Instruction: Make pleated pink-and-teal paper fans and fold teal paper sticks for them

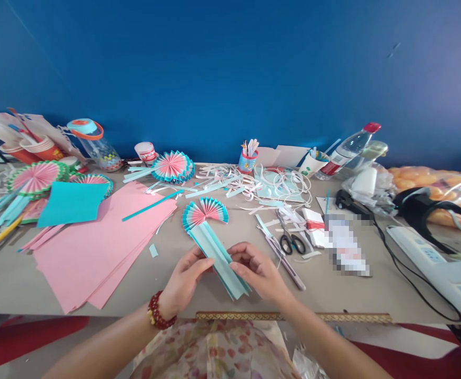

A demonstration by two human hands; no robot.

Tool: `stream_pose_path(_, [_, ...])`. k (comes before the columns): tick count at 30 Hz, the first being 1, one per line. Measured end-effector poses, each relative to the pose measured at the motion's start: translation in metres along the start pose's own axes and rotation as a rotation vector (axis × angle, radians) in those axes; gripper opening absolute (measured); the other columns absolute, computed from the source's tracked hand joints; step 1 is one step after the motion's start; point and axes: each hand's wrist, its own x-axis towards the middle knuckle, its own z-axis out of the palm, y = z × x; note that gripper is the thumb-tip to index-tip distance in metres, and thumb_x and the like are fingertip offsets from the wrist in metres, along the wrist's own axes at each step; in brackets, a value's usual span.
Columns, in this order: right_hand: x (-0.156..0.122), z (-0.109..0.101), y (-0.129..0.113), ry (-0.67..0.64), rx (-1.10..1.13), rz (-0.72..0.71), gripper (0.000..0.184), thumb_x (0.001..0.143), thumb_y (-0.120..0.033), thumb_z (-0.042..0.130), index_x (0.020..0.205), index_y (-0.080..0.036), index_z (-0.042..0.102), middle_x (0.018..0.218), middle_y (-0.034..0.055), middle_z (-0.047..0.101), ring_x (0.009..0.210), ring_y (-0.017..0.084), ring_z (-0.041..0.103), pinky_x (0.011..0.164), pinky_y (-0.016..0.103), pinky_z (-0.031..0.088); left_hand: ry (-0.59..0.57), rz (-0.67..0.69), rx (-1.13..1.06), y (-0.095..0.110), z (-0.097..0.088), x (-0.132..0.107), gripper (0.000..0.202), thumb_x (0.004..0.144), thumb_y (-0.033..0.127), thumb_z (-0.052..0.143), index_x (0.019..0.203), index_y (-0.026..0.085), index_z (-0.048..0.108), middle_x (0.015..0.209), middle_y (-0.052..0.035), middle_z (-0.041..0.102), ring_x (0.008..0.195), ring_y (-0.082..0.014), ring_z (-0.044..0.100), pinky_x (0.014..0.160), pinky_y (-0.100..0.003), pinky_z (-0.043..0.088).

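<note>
A pleated paper fan [210,234], light blue with a pink and blue spread top, lies on the grey table [25,284] in front of me. My left hand [185,281], with a red bead bracelet at the wrist, pinches the folded blue strip from the left. From the right, my right hand [256,271] grips the same strip with curled fingers. The lower end of the pleats sticks out between both hands.
A stack of pink paper sheets [96,247] and a teal sheet [70,202] lie to the left. Finished round fans [173,166] sit further back. Scissors [291,242], a craft knife [283,258], paper scraps, cups, a bottle [349,147] and a power strip [436,263] fill the right.
</note>
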Motion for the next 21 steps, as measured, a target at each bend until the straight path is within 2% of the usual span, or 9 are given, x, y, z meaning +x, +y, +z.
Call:
stream_pose_path(6, [-0.0004,-0.0021,0.0027,0.017,-0.023,-0.035,0.029,0.089,-0.045,0.064,0.104,-0.02,0.06,0.082,0.0008,0.06,0.073,0.014,0.056,0.067,0.026,0.045,0.001,-0.015,-0.054,0.0014,0.0015,0.0004,0.025,0.077,0.033,0.073,0.096,0.018,0.07,0.092,-0.0037,0.072,0.084,-0.0179,0.063,0.079,-0.029,0.051])
stream_pose_path(12, [-0.0003,-0.0041,0.0035,0.061,-0.018,-0.036,0.031,0.087,-0.043,0.065,0.108,-0.021,0.058,0.085,0.0014,0.059,0.075,0.014,0.055,0.065,0.025,0.045,-0.022,0.028,-0.017,0.0056,-0.0007,0.0004,0.027,0.084,0.034,0.07,0.105,0.018,0.067,0.091,-0.0029,0.069,0.081,-0.0158,0.06,0.076,-0.026,0.05])
stream_pose_path(15, [-0.0005,-0.0032,0.0056,0.071,-0.002,-0.031,0.032,0.087,-0.042,0.065,0.11,-0.021,0.058,0.086,0.0016,0.059,0.076,0.015,0.056,0.067,0.025,0.046,-0.019,0.04,-0.034,0.0044,-0.0009,0.0001,0.03,0.084,0.033,0.071,0.11,0.019,0.066,0.096,-0.0035,0.07,0.085,-0.0161,0.061,0.08,-0.027,0.05])
stream_pose_path(18, [-0.0007,-0.0014,0.0073,0.082,-0.011,-0.037,0.032,0.087,-0.042,0.065,0.11,-0.021,0.058,0.087,0.0019,0.06,0.078,0.015,0.057,0.067,0.025,0.047,0.008,0.025,-0.064,0.0001,0.0001,0.0002,0.029,0.081,0.032,0.075,0.105,0.018,0.066,0.097,-0.0033,0.07,0.088,-0.0162,0.062,0.08,-0.026,0.051])
stream_pose_path(21, [-0.0016,0.0009,0.0076,0.09,-0.024,-0.041,0.032,0.087,-0.041,0.065,0.111,-0.022,0.058,0.087,0.0024,0.061,0.078,0.015,0.058,0.066,0.025,0.047,0.019,0.024,-0.065,-0.0043,0.0023,0.0015,0.027,0.078,0.031,0.079,0.097,0.017,0.066,0.091,-0.0011,0.07,0.083,-0.0143,0.062,0.076,-0.024,0.051])
